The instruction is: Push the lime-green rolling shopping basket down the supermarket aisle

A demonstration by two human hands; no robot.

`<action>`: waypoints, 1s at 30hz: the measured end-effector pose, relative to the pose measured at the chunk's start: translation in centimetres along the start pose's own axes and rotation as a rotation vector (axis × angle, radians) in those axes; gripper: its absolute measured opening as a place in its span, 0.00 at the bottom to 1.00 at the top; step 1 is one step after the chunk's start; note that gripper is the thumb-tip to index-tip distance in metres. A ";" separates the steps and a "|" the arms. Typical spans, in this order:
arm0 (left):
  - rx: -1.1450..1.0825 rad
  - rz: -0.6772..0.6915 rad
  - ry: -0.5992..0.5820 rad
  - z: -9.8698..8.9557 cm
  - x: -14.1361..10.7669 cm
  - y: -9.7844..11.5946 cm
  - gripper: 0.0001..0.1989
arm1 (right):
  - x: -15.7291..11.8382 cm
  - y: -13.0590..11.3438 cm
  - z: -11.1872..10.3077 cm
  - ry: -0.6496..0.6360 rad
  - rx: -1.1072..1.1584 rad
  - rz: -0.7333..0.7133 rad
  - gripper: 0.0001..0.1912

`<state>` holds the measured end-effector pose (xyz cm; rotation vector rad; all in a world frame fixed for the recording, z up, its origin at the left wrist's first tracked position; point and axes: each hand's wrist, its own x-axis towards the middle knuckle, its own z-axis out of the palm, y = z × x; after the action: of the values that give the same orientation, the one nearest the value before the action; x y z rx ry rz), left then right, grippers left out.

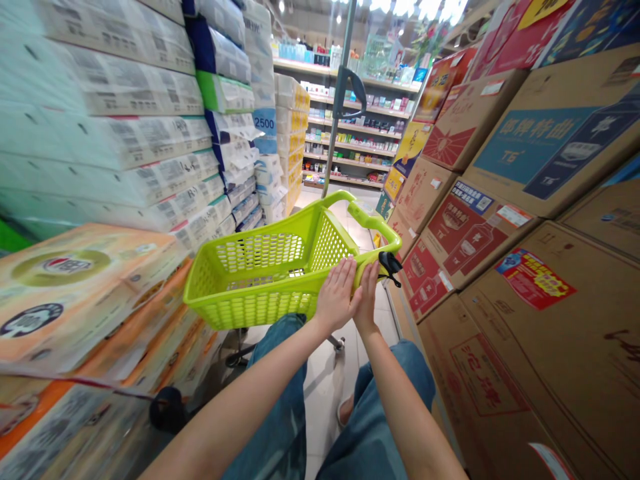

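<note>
A lime-green plastic shopping cart (pixel 265 293) stands crosswise in front of me, its basket showing nothing inside. My left hand (pixel 336 293) lies flat against the upper side of the cart by the handle end, fingers stretched out. Close beside it, my right hand (pixel 367 290) rests on the same corner with straight fingers; the two hands touch or nearly touch. A black clip-like piece (pixel 390 264) sits on the cart's corner just right of my right hand. The cart's curved handle (pixel 373 223) rises beyond both hands.
Stacked cardboard cartons (pixel 540 147) wall the right side. Wrapped paper packs (pixel 150 140) and orange boxes (pixel 70 287) crowd the left. A metal pole (pixel 333 147) with a grey handle stands ahead, before shelves of small goods (pixel 357 137). Pale floor tiles (pixel 317 400) run between my legs.
</note>
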<state>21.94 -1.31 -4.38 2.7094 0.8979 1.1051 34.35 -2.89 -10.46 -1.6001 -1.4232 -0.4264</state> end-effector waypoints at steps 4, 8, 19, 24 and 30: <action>-0.009 0.009 0.007 0.1 0.0 -0.1 0.32 | 3.3 1.1 -2.3 0.099 0.033 0.069 0.43; 0.001 0.008 0.008 0.1 0.0 0.0 0.32 | 5.6 1.9 -4.1 0.127 0.049 0.043 0.50; 0.012 -0.004 -0.001 -0.1 0.0 0.1 0.32 | 2.6 -1.2 -2.1 0.007 0.121 0.125 0.37; 0.018 -0.016 -0.008 -0.2 0.0 0.2 0.31 | -1.2 -0.7 0.6 -0.116 0.098 0.006 0.36; 0.010 -0.006 -0.001 -0.2 0.0 0.1 0.31 | -1.4 0.6 0.3 -0.092 -0.028 -0.121 0.38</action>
<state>21.87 -1.47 -4.20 2.7137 0.9133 1.1012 34.39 -3.38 -11.89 -1.5785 -1.5957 -0.4495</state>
